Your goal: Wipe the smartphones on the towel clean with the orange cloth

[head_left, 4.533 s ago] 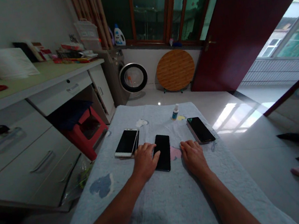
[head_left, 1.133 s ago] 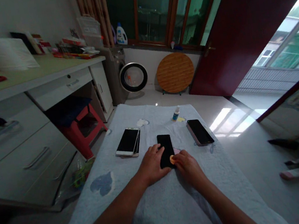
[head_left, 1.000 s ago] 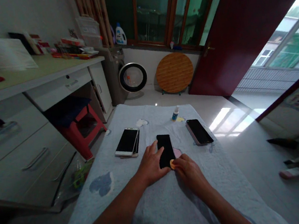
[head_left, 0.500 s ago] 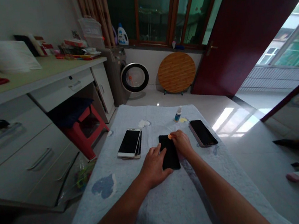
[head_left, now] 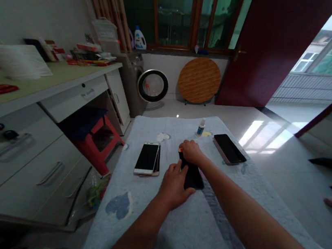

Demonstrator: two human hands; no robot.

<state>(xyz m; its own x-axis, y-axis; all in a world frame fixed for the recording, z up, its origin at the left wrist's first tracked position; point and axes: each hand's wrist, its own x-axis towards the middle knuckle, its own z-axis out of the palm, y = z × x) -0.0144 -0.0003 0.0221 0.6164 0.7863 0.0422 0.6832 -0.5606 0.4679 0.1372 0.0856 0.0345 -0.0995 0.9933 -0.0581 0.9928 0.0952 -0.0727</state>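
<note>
Black and, we judge, slippery and fragile, the middle phone lies on the cloth, best held by its edges; our left hand rests on it, fingers apart, our right hand pinches an orange pad at its far end

Brown-framed window over white wall; round wooden tabletop upright below; dark-red door open; sunlight patches on glossy floor

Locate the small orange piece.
In the head view, the small orange piece is held by the right hand, at the far end of the middle black smartphone, beyond the left hand.
</note>
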